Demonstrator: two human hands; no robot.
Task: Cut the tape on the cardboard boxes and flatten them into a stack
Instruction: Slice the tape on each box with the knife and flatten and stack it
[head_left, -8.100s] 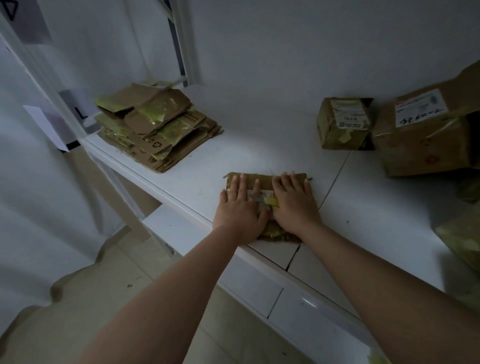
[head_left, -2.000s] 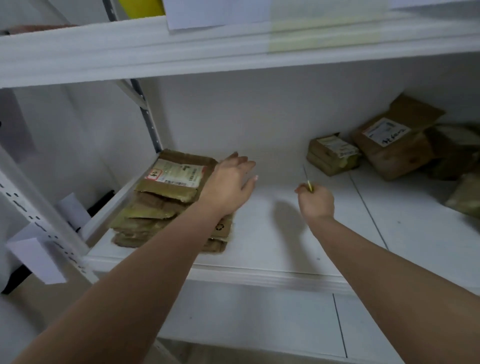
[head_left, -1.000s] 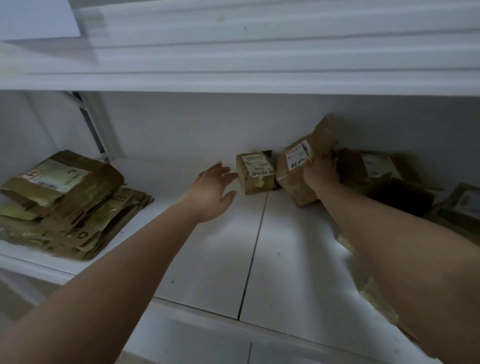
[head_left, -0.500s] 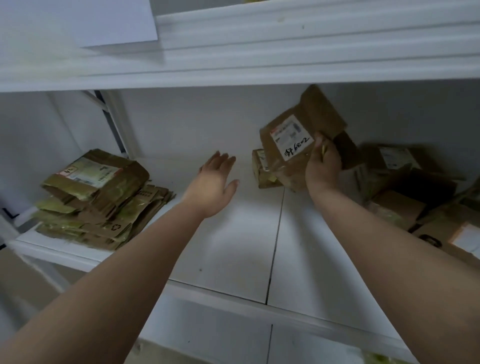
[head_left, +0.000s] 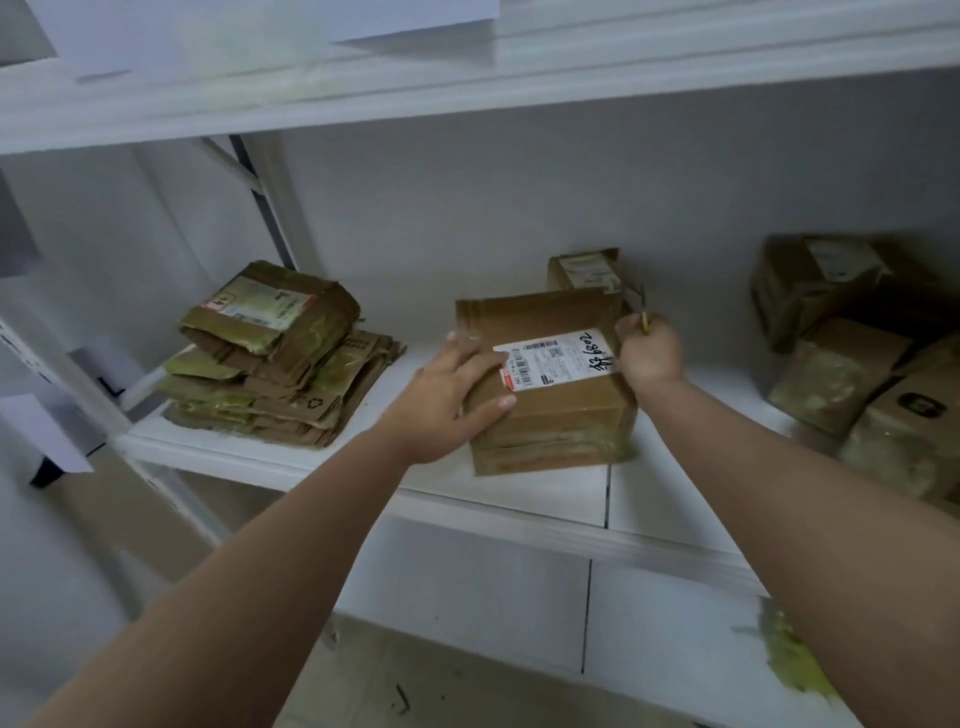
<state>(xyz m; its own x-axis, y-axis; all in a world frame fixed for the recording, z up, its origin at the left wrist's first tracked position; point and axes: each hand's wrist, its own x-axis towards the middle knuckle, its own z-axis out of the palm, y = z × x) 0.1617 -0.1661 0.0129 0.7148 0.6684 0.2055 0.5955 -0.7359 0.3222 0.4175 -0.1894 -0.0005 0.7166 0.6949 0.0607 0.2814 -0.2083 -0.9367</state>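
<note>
**Supervisor:** Report hand status.

**Operator:** I see the right hand (head_left: 649, 353) at the far right corner of the labelled box (head_left: 545, 384), fingers curled around a thin cutter (head_left: 644, 321) whose tip sticks up above the knuckles. The blade itself is too small for me to make out. The left hand (head_left: 447, 400) rests flat on the box's left side, fingers straight, thumb along the near face, steadying it and gripping nothing.

**Supervisor:** Location of the box?

**Operator:** It stands on the shelf (head_left: 519, 499), near the front edge, about midway along. A white shipping label (head_left: 556, 358) covers its top. One flap appears raised at the rear; I cannot confirm whether the tape seam is cut.

**Supervisor:** Progress?

**Operator:** I judge the task partly complete. A stack of flattened boxes (head_left: 275, 369) lies at the left end of the shelf, well apart from the labelled box. This box is not yet flattened. A small box (head_left: 587, 270) stands just behind it against the back wall, and a cluster of boxes (head_left: 852, 353) fills the right end. All of these remain to be processed.

**Supervisor:** Limitations of view?

**Operator:** The cluster at the right end is dim and cut off by the frame edge, so I cannot count it. The box's far side and underside are hidden. Label text is illegible apart from a handwritten mark.
</note>
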